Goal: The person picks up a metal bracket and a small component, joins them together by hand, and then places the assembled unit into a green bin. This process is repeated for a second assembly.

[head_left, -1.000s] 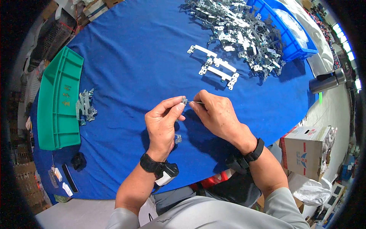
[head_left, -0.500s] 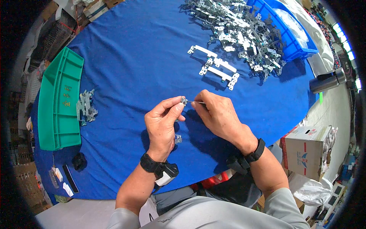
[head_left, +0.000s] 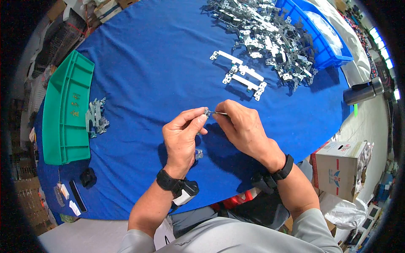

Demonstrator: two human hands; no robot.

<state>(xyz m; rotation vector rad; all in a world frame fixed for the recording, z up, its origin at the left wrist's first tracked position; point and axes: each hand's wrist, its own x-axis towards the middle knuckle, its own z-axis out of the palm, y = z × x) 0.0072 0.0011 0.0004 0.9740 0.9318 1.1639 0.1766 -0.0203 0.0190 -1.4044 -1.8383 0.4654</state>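
Metal fitting sits mid-frame over the blue bench. A green tray lies at 9 o'clock and a bracket pile at 1 o'clock. I see the left hand with its grip pinched on the fitting. The right hand, at the fitting's 3 o'clock, has its grip clenched on a thin pin that meets it.

Table: round top under blue cloth.
Floor: pale grey, below the near edge.
Right: cardboard box, white plastic bag.
Left: dark crates, blurred.
Light: bright panels, far right.
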